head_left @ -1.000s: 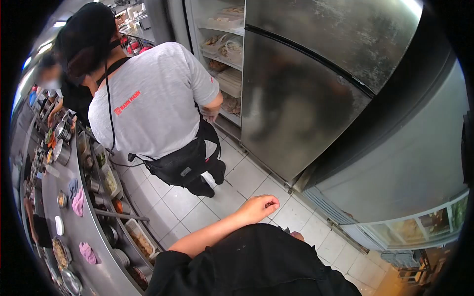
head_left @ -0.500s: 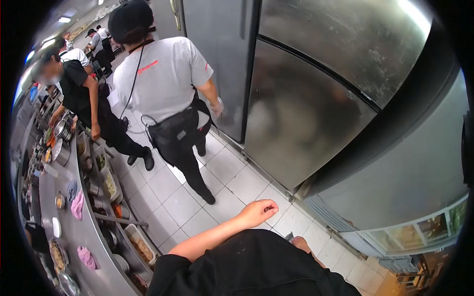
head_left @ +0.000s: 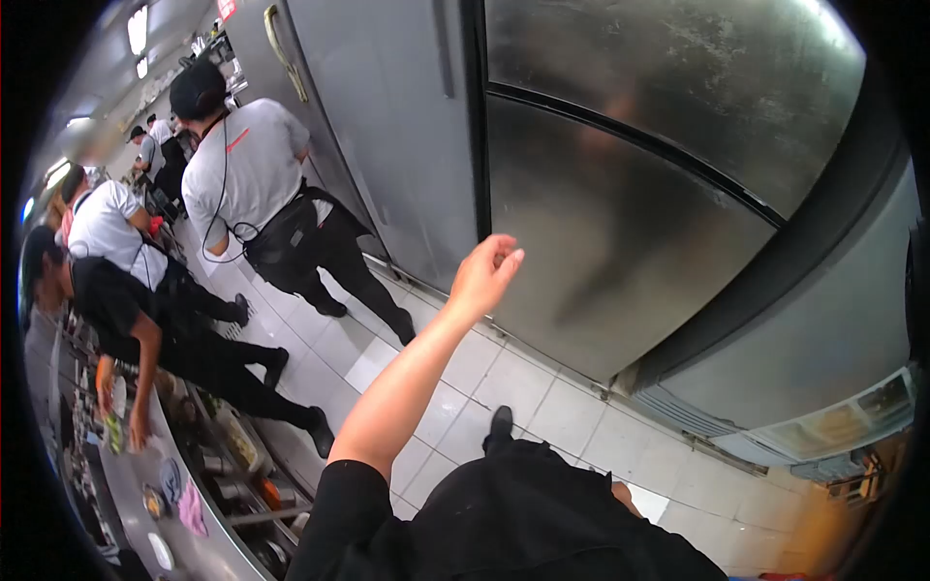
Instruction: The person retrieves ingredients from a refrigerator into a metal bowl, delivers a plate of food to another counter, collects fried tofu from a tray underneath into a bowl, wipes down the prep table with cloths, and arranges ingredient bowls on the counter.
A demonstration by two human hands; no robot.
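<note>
My left hand [head_left: 487, 276] is raised in front of the steel refrigerator doors [head_left: 620, 252]. Its fingers are loosely curled, with a gap to the thumb, and nothing shows in it. I cannot tell whether it touches the metal. Only a bit of my right hand [head_left: 625, 498] shows beside my black shirt [head_left: 504, 513]; its fingers and anything in them are hidden.
Ahead, a person in a grey shirt [head_left: 247, 155] walks along the tiled floor [head_left: 426, 407]. To the left, a person in black [head_left: 145, 329] reaches over a steel counter [head_left: 218, 552] bearing a pink cloth [head_left: 192, 510]. A glass-fronted cabinet [head_left: 833, 421] stands at right.
My left hand has risen and moved forward toward the refrigerator. My right hand, beside a small grey thing earlier, is now mostly hidden. The person in grey has moved farther ahead.
</note>
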